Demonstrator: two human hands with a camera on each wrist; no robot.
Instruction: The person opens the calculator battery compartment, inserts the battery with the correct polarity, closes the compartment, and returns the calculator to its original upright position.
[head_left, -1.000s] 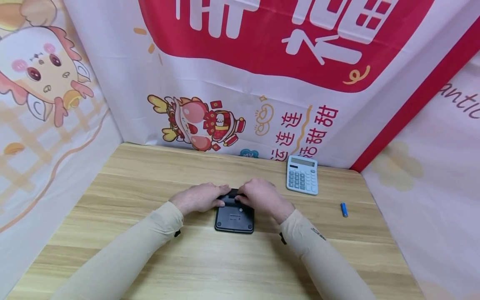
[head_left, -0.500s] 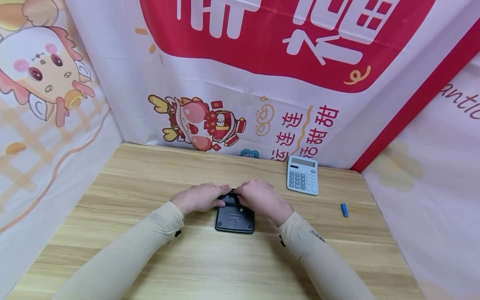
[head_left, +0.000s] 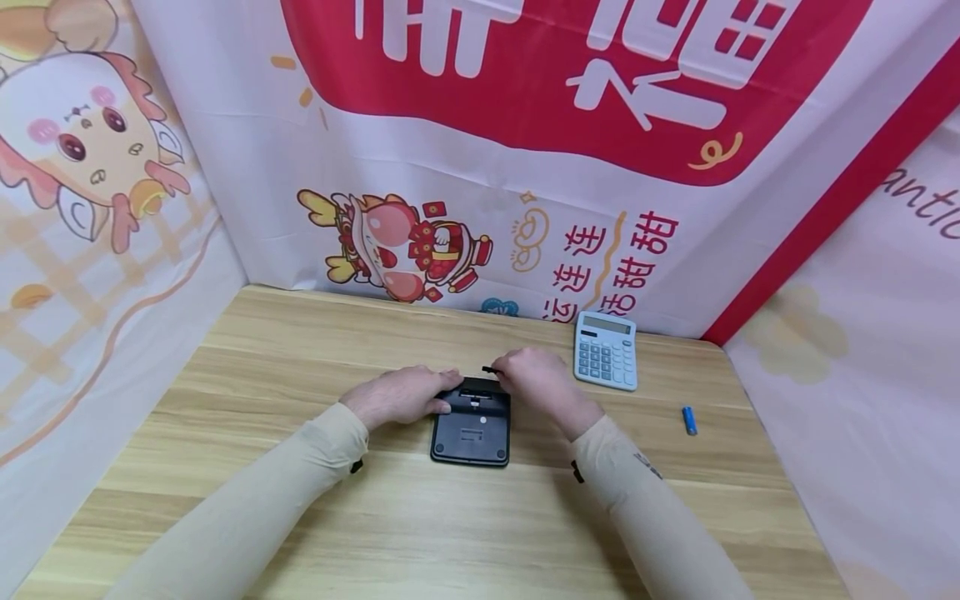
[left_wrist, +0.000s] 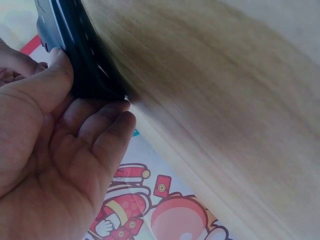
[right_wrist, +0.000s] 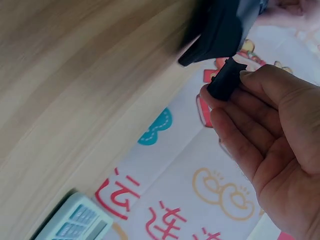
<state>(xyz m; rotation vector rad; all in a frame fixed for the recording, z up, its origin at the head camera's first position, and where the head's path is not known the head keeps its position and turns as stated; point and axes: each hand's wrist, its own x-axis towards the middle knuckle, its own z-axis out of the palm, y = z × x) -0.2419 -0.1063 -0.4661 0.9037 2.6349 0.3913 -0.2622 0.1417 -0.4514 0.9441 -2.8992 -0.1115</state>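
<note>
A black calculator (head_left: pixel 471 435) lies face down on the table, with its small battery compartment (head_left: pixel 476 395) uncovered near the far edge. My left hand (head_left: pixel 401 394) grips its far left corner; the left wrist view shows the thumb (left_wrist: pixel 59 75) on the underside and the fingertips (left_wrist: pixel 117 112) at the far edge. Just off the far right corner, my right hand (head_left: pixel 538 383) pinches a small black battery cover (right_wrist: pixel 227 80) between thumb and fingers, held apart from the calculator.
On the wooden table (head_left: pixel 300 508), a light blue calculator (head_left: pixel 604 350) lies face up at the back right. A blue battery (head_left: pixel 688 420) lies to the right, nearer the edge. A printed cloth (head_left: pixel 420 142) hangs behind the table.
My right hand has lifted the battery cover off the calculator and drawn it up and to the right, exposing the compartment. The left hand has kept its grip in place.
</note>
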